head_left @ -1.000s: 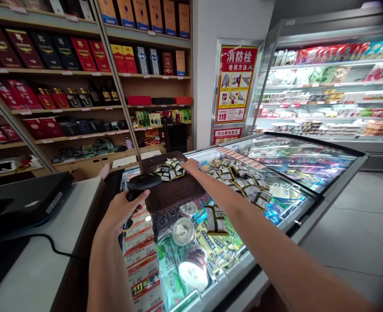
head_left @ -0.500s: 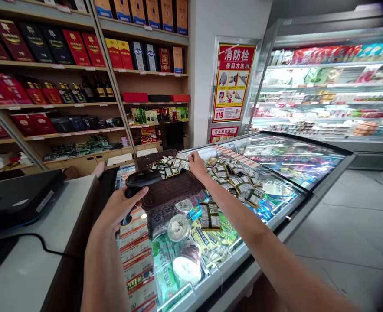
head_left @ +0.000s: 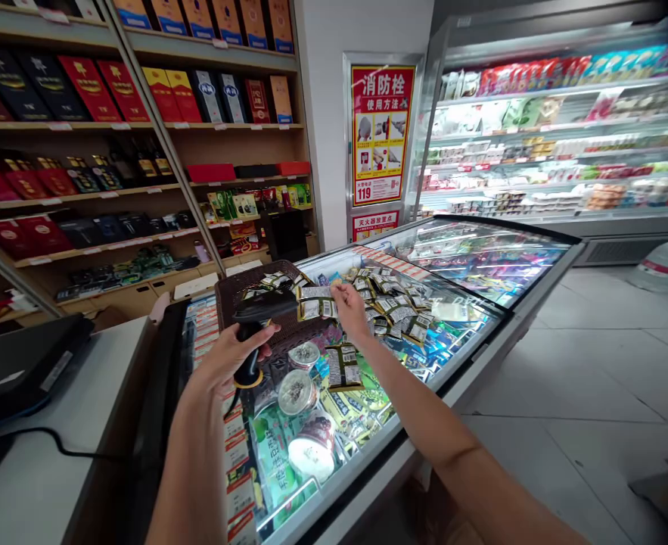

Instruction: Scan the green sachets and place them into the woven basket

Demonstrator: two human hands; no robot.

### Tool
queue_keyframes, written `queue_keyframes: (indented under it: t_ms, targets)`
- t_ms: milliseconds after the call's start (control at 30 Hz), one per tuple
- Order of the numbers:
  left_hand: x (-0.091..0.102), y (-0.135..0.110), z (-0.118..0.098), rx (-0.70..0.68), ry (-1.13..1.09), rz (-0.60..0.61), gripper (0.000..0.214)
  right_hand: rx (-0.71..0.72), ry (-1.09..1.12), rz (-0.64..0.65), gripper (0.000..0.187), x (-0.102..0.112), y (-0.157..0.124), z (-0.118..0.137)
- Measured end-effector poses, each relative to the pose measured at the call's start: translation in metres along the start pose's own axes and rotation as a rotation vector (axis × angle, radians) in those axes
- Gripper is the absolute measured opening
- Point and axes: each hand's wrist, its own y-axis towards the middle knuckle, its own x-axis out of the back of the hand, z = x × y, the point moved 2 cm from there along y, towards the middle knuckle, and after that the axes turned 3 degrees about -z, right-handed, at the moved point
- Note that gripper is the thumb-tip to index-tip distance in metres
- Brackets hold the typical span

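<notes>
Black handheld scanner (head_left: 261, 309) sits in the left hand (head_left: 225, 367), above the near-left part of the glass freezer lid (head_left: 481, 261), in front of a dark woven basket (head_left: 232, 286). Its handle runs roughly upright and its flat head lies level, pointing right at a packet strip (head_left: 315, 308). Left fingers are wrapped round the handle, thumb on the near side, forearm rising from below. The right arm reaches forward from lower right; the right hand (head_left: 349, 306) pinches the strip's right end, so the strip runs left to right almost to the scanner head. Packet print is too small to read. More loose packets (head_left: 405, 310) lie heaped on the lid beyond. A red wall sign (head_left: 382, 132) reads 消防栓 使用方法 and 119; the smaller sign (head_left: 374, 225) below reads 灭火器放置点.
</notes>
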Motion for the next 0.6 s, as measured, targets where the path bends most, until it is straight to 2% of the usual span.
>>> queue_keyframes:
  t_ms: [133,267,400,600]
  targets:
    - [-0.015,0.007,0.002,-0.044,-0.005,-0.09,0.057,-0.057,0.09,0.083,0.038,-0.021,-0.032,0.01]
    - [-0.015,0.009,0.002,-0.046,-0.043,-0.113,0.056,0.031,0.104,0.106,0.038,-0.02,-0.048,0.02]
    - [-0.013,0.01,0.003,-0.058,-0.049,-0.108,0.052,0.122,0.146,0.049,0.037,-0.018,-0.043,0.027]
    - [-0.02,0.009,0.003,-0.078,0.071,0.043,0.039,0.068,0.334,0.051,0.037,-0.012,-0.017,0.02]
